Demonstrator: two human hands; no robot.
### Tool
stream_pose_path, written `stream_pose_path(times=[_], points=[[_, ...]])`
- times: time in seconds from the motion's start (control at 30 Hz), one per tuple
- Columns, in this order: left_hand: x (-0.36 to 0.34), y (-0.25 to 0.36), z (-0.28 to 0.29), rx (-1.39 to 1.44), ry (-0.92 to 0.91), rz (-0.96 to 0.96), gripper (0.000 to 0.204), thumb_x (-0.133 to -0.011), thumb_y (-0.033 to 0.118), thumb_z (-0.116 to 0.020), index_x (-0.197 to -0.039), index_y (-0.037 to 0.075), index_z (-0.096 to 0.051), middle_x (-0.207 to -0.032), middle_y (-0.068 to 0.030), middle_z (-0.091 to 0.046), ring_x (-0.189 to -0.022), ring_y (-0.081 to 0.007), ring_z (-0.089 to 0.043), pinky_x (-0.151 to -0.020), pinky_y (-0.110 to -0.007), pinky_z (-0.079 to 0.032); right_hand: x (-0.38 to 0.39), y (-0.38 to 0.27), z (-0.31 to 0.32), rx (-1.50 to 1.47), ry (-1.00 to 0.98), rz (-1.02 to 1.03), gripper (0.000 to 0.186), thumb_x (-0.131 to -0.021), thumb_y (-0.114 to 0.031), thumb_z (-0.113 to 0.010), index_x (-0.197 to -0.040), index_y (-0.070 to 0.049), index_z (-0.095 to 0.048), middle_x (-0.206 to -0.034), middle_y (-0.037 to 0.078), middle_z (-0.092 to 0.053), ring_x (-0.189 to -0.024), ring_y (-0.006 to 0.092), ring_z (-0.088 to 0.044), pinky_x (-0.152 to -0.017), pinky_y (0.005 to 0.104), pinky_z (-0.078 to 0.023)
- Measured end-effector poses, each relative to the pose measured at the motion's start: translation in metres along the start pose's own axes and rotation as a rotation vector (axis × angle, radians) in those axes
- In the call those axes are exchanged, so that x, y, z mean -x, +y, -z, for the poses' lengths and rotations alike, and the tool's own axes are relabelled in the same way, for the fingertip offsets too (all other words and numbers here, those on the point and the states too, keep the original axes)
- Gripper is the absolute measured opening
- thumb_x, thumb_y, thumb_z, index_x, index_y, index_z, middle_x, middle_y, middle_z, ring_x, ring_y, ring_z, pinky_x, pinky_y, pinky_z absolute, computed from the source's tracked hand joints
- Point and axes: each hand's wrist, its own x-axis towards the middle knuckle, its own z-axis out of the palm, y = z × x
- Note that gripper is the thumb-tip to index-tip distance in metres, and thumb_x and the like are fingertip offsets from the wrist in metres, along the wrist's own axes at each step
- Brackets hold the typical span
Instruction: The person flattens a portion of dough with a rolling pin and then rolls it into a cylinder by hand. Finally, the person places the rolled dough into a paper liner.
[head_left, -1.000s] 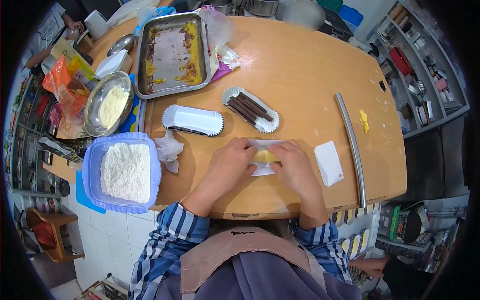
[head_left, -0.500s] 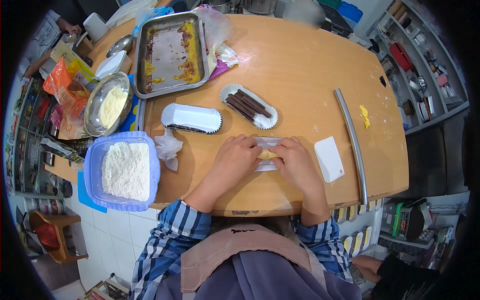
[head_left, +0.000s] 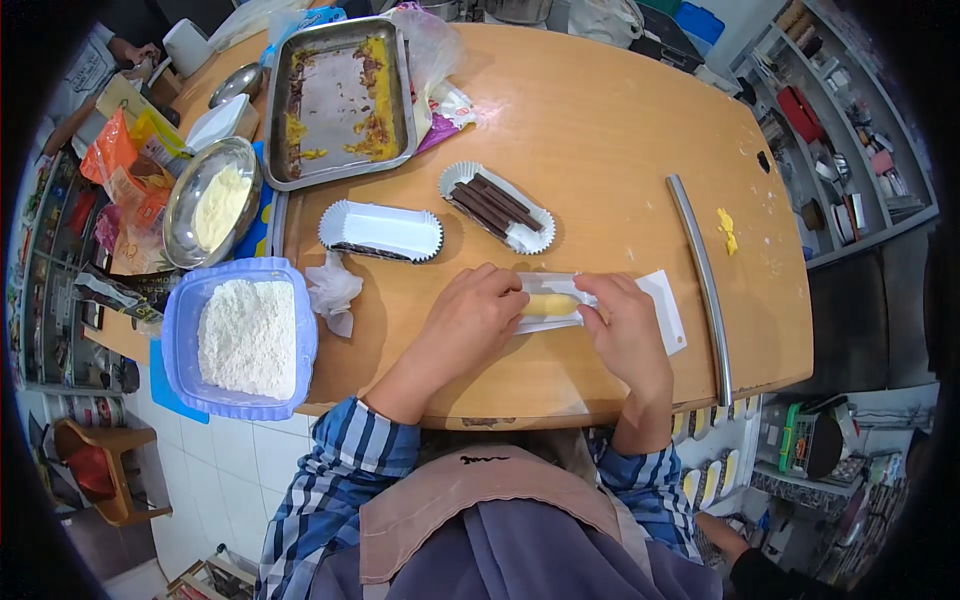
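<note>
Item: yellow dough piece (head_left: 551,304), lying on a white paper liner (head_left: 556,290) at the near middle of the counter (head_left: 600,130). My left hand (head_left: 468,322) and right hand (head_left: 625,330) are pinching the liner's ends, fingers closed around it. Nearby: white scraper (head_left: 668,308) touching my right hand, chocolate sticks tray (head_left: 497,207) beyond, flour tub (head_left: 245,338) to the left. Risk, in my judgement: squeezing too hard is likely squashing the soft dough or tearing the paper.
</note>
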Motion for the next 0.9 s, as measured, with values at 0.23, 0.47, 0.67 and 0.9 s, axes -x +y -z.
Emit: stream_pose_path(times=[0.23, 0.47, 0.67, 0.9], points=[[0.0, 0.0, -0.001, -0.02, -0.02, 0.008, 0.024, -0.069, 0.006, -0.073, -0.093, 0.004, -0.067, -0.097, -0.0079, -0.066, -0.09, -0.0275, -0.06, -0.08, -0.04, -0.048, 0.0, 0.005, -0.021, 0.039, -0.056, -0.028, 0.048, -0.077, 0.009, -0.059, -0.123, -0.005, -0.057, -0.099, 0.015, -0.068, -0.091, 0.0343, -0.063, -0.081, 0.0409, -0.05], [0.001, -0.001, 0.0, 0.002, -0.025, 0.035, 0.022, -0.07, 0.008, -0.074, -0.09, 0.003, -0.067, -0.098, -0.0097, -0.065, -0.093, -0.028, -0.059, -0.082, -0.04, -0.047, -0.001, 0.006, -0.02, 0.077, -0.047, 0.029, 0.047, -0.077, 0.008, -0.061, -0.122, -0.004, -0.058, -0.099, 0.014, -0.068, -0.095, 0.0346, -0.062, -0.085, 0.0422, -0.048], [0.007, -0.01, 0.013, 0.066, 0.192, 0.131, 0.031, -0.069, 0.001, -0.075, -0.098, 0.001, -0.066, -0.106, -0.0141, -0.064, -0.1, -0.0333, -0.059, -0.083, -0.041, -0.051, -0.003, -0.002, -0.007, 0.044, 0.056, 0.021, 0.042, -0.075, 0.006, -0.067, -0.115, -0.003, -0.062, -0.104, 0.015, -0.067, -0.095, 0.0349, -0.062, -0.084, 0.042, -0.049], [0.015, -0.011, 0.02, 0.225, 0.081, 0.298, 0.033, -0.069, 0.003, -0.076, -0.1, 0.0, -0.066, -0.113, -0.0147, -0.061, -0.107, -0.0338, -0.056, -0.088, -0.041, -0.049, -0.026, -0.011, -0.035, -0.06, -0.178, 0.225, 0.037, -0.071, 0.005, -0.066, -0.108, -0.001, -0.063, -0.098, 0.017, -0.065, -0.096, 0.0374, -0.058, -0.084, 0.0457, -0.049]])
